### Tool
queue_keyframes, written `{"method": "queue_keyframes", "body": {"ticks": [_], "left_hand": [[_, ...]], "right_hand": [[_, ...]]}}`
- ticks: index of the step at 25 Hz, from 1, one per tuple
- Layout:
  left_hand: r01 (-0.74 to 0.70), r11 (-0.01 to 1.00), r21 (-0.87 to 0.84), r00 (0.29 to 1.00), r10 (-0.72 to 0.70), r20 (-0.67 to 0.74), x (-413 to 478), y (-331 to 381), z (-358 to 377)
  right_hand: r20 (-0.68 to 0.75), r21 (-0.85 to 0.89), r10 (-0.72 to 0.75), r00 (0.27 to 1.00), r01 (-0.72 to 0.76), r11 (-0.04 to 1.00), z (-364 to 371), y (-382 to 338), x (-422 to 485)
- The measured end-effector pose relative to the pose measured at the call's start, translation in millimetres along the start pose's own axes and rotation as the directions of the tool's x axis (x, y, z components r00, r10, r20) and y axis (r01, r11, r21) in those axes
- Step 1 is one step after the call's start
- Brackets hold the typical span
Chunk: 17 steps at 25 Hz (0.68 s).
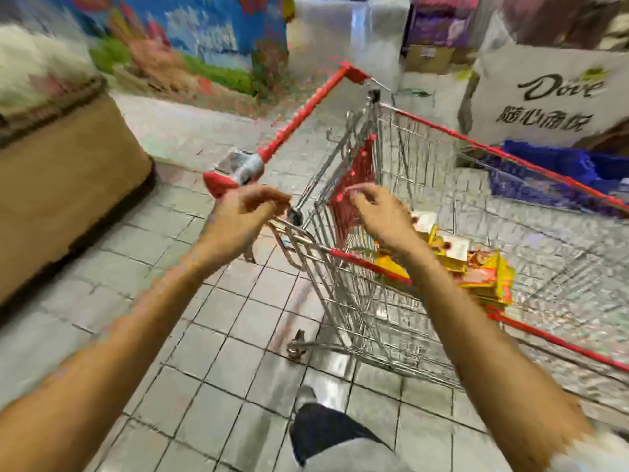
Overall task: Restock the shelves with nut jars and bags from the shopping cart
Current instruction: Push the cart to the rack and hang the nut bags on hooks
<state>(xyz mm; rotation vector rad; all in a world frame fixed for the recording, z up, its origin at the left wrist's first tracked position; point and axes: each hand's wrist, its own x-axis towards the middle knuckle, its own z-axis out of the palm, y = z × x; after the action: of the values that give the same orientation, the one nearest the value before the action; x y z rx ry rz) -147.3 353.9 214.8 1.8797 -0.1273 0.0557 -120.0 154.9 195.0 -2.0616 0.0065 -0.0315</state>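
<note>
On my feed both arms reach forward and slightly down, forearms bare. My left hand (246,212) hangs just beside the near end of the red handle (299,120), fingers loosely curled and gripping nothing; I can't tell through the blur whether a fingertip brushes the frame. My right hand (381,216) hovers over the rear of the shopping cart (391,321), palm down, fingers relaxed and slightly bent, also empty, in front of the red seat flap (354,185).

The cart is silver wire mesh with red trim along its rim, standing at an angle on the floor (218,335). Inside its basket, near the rear end and just beyond my right wrist, lies a loose pile of flat yellow and orange bags (483,270); their print is too smeared to read.

The floor is grey square tile with dark grout. A brown cardboard box (68,185) sits at left, a white Dove sign (551,100) and a blue crate (561,168) at right.
</note>
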Motion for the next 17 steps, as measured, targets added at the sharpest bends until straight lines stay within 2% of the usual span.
{"method": "queue_keyframes", "body": {"ticks": [3, 6, 8, 9, 11, 13, 14, 15, 17], "left_hand": [[-0.109, 0.991, 0.074, 0.993, 0.105, 0.047, 117, -3, -49], [-0.248, 0.949, 0.196, 0.960, 0.214, 0.180, 209, -18, -63], [-0.386, 0.864, 0.323, 0.907, 0.292, 0.302, 263, -30, -67], [-0.484, 0.787, 0.383, 0.857, 0.339, 0.387, 286, -38, -67], [-0.705, 0.578, 0.411, 0.676, 0.374, 0.635, 335, -54, -61], [-0.845, 0.424, 0.326, 0.480, 0.333, 0.812, 380, -61, -48], [-0.895, 0.367, 0.254, 0.383, 0.340, 0.859, 397, -61, -42], [-0.943, 0.296, 0.148, 0.258, 0.375, 0.890, 411, -61, -35], [-0.995, 0.091, -0.051, -0.003, 0.466, 0.885, 432, -64, -23]], "right_hand": [[0.009, -0.052, 0.000, 1.000, 0.001, 0.999, 62, -34, 107], [0.017, -0.023, 0.113, 0.993, -0.113, 0.993, 94, -49, 179], [-0.031, 0.036, 0.208, 0.978, -0.207, 0.978, 104, -62, 206], [-0.034, 0.075, 0.258, 0.965, -0.255, 0.964, 107, -69, 213], [0.039, 0.176, 0.348, 0.937, -0.349, 0.920, 113, -82, 218], [0.052, 0.197, 0.418, 0.907, -0.420, 0.886, 125, -91, 215], [0.027, 0.119, 0.452, 0.892, -0.451, 0.884, 133, -95, 215], [-0.034, -0.014, 0.483, 0.875, -0.483, 0.875, 141, -100, 217], [-0.165, -0.270, 0.505, 0.847, -0.531, 0.803, 154, -106, 224]]}}
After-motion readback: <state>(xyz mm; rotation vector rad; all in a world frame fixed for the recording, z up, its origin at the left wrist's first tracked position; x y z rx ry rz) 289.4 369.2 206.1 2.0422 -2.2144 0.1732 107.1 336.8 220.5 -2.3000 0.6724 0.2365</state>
